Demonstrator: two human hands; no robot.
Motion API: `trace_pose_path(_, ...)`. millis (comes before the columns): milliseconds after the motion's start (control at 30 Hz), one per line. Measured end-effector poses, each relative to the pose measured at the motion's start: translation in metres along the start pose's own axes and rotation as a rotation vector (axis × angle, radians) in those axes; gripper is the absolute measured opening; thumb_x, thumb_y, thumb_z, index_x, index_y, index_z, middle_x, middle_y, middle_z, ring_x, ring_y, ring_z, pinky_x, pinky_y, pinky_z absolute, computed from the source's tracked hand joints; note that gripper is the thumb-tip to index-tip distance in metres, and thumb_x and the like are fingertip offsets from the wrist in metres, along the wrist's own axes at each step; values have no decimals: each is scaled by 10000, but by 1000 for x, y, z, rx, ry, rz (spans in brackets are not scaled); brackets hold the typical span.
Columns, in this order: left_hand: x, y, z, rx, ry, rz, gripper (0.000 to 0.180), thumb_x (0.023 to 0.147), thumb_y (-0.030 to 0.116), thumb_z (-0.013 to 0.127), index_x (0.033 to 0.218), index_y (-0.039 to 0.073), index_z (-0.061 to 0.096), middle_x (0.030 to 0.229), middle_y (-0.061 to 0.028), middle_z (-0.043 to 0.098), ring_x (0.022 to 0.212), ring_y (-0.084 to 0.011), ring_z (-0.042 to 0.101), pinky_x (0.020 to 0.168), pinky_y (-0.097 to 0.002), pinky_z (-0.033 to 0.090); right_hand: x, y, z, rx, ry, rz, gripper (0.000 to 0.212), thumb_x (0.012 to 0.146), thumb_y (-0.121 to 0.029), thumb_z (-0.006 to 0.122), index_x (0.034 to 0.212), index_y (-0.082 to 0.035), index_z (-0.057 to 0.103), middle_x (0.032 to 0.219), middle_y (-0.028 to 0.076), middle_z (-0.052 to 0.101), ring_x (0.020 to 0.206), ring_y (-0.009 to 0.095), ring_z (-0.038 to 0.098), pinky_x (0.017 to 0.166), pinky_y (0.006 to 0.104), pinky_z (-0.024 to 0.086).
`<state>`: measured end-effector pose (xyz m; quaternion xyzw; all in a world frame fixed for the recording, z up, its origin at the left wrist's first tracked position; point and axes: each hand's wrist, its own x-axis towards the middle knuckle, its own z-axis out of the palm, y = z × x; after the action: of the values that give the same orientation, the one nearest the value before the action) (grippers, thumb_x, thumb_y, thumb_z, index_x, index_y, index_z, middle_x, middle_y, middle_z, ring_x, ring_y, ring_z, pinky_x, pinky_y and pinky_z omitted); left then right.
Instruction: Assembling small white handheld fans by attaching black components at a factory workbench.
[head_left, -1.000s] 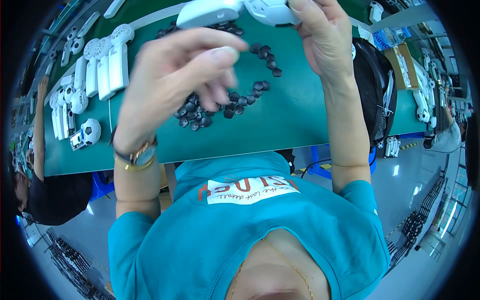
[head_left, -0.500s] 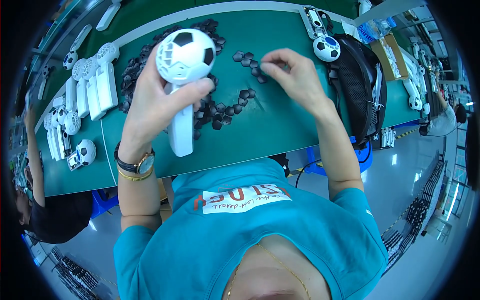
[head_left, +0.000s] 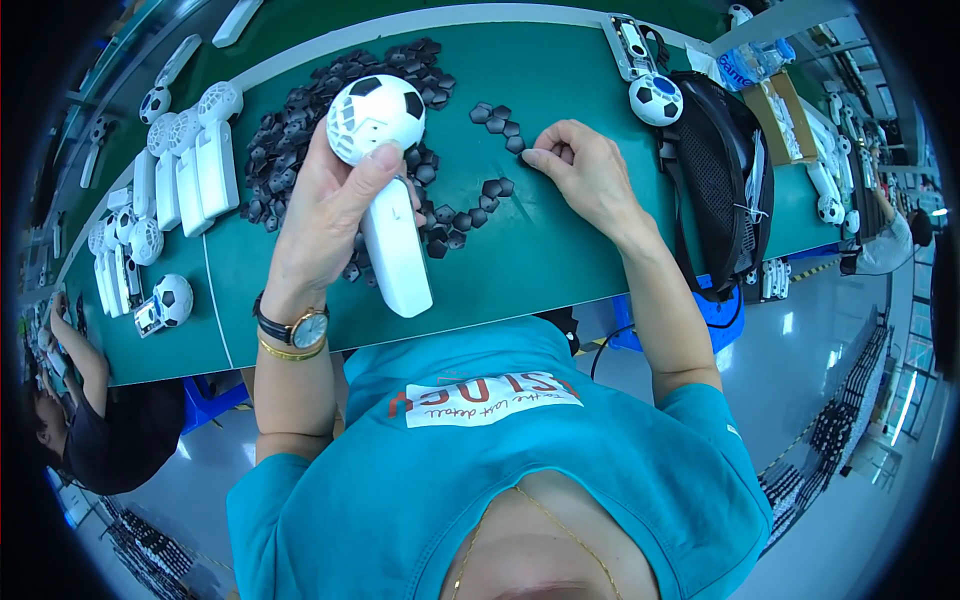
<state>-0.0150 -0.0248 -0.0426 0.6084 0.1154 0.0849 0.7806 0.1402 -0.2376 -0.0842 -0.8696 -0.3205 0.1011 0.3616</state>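
In my left hand (head_left: pixel 330 200) is a white handheld fan (head_left: pixel 398 250) with a round head patterned like a football. The fingers wrap round its neck and the thumb presses on the front below the head; the handle slants down toward my body. My right hand (head_left: pixel 585 170) is over the table at the right, thumb and forefinger pinched on a small black pentagon piece (head_left: pixel 523 157) at the near end of a short row of pentagon pieces (head_left: pixel 496 125). A second short row of pentagon pieces (head_left: pixel 478 212) curves between my hands.
A big heap of black pentagon pieces (head_left: pixel 290 130) lies behind my left hand. White fans (head_left: pixel 180 175) stand grouped at the left. At the right are a black mesh backpack (head_left: pixel 715 180), an opened fan (head_left: pixel 640 70) and a cardboard box (head_left: pixel 780 120). Another person (head_left: pixel 110 430) sits at far left.
The fan has turned in my left hand, its handle swinging rightward, and the thumb has moved up toward the head. My right hand has lowered slightly onto the end piece of the row.
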Motion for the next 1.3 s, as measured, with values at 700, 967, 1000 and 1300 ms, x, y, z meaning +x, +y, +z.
trace_pose_path(700,10,-4,24,363,43,203,867,797,185,756,1416,-11,182,1249,-152,510,1132,-229,550,935,-346,479,6,-96,-8,401,-3,-278,121,841,-86,716,847,2,633,796,38,640,673,69,570,579,218,461)
trace_pose_path(967,24,6,27,498,6,266,832,821,174,705,1414,-19,156,1227,-178,518,1108,-253,574,903,-357,494,20,-86,-6,564,86,-363,375,865,-58,681,1206,12,543,1104,110,638,965,172,637,780,273,535)
trace_pose_path(1000,25,9,29,496,1,242,822,825,171,694,1414,-21,153,1230,-185,518,1105,-256,578,896,-361,497,25,-81,-5,560,95,-373,375,865,-58,681,1206,12,543,1104,110,638,965,172,637,780,273,535)
trace_pose_path(1300,134,55,39,644,-168,310,776,833,183,671,1409,-22,194,1255,-199,492,1162,-256,542,940,-346,466,81,-50,-18,925,138,-176,443,939,-117,602,1321,35,440,1189,138,599,1038,207,625,833,289,529)
